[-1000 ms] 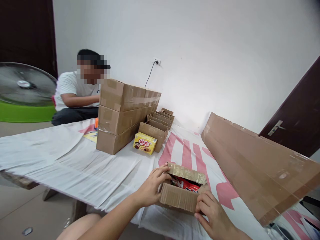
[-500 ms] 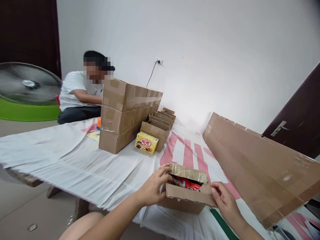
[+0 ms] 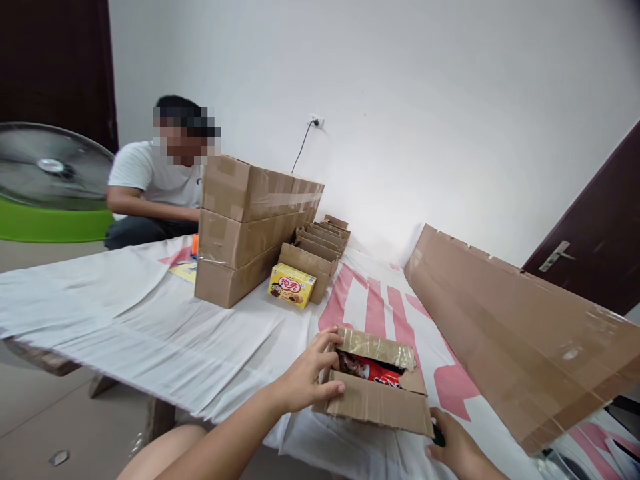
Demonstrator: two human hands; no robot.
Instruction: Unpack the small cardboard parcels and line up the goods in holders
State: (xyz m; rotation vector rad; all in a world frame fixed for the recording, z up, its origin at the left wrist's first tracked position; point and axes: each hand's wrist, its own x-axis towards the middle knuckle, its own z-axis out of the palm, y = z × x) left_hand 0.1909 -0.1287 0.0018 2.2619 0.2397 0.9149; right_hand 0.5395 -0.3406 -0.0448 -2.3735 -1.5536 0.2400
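Head view: at lower centre, clasping the left end of an open carton on the cloth-covered surface with the left hand, fingers at the far corner, thumb over the near flap, probably for steadiness. With the right hand, curled beside that flap's right corner; cannot tell whether pinching anything. Inside the carton, red printed packaging. At centre, open-topped cartons in a row, seemingly aligned for compactness beside taped, stacked cartons.
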